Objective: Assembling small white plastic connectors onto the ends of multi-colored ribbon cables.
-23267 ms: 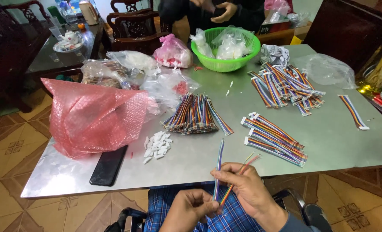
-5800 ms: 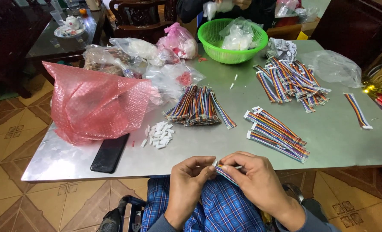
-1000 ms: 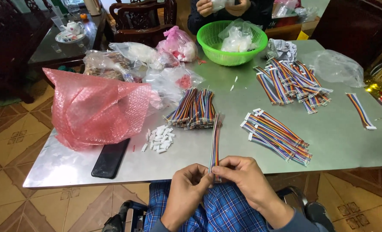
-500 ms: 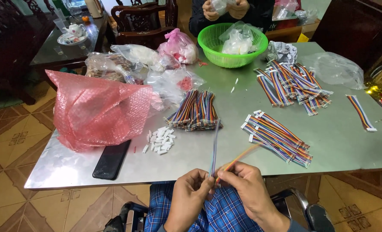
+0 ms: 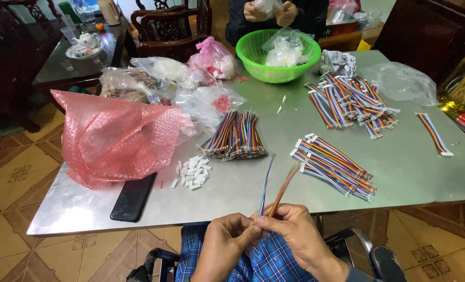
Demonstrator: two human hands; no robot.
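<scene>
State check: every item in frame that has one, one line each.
left hand: pinching the ribbon cable's near end
right hand: pinching the same end
ribbon cable: held up, wires splayed apart
green basket: upright, bags inside
pink bubble-wrap bag: crumpled on the table
phone: flat, screen dark
white connectors: loose pile

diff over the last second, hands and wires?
The hands, left hand and right hand, keep pinching the ribbon cable at its near end. Its free end has split: an orange strand now fans right. The white connectors and phone haven't moved.
</scene>
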